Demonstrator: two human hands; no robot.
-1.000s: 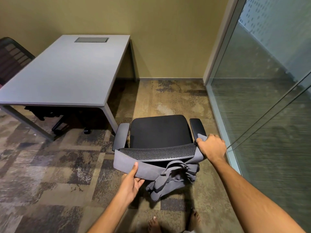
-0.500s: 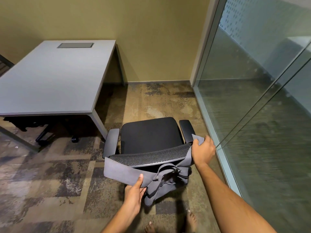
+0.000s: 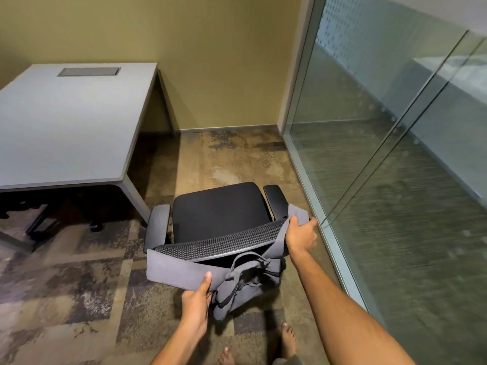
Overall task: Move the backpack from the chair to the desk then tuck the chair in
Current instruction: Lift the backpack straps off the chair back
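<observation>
Backpack (image 3: 237, 283): I see soft grey fabric, limp and creased, draped over the back of the chair; its wide straps wrap the backrest ends and its body hangs behind, with a looped carry handle on top.
Chair (image 3: 218, 212): black office chair with a smooth padded seat, a curved mesh backrest with a honeycomb weave, and two flat rounded armrests. It stands on the carpet, apart from the counter and near the glass wall.
Left hand (image 3: 196, 306): my grip here is closed around the lower edge of the broad grey strap, thumb on top of the cloth, fingers tucked beneath.
Right hand (image 3: 301, 234): fingers curled tight around the strap end at the backrest's right corner, bunching the fabric beside the right armrest.
Counter (image 3: 66, 122): pale grey rectangular top, matte and flat, with a darker inset panel near its far edge and slanted grey metal legs.
Carpet (image 3: 87, 285): brown and grey tiles with a mottled, worn-looking pattern.
Glass wall (image 3: 395, 154): smooth panes in slim metal frames, to my right.
Feet (image 3: 288, 338): bare, at the lower edge.
</observation>
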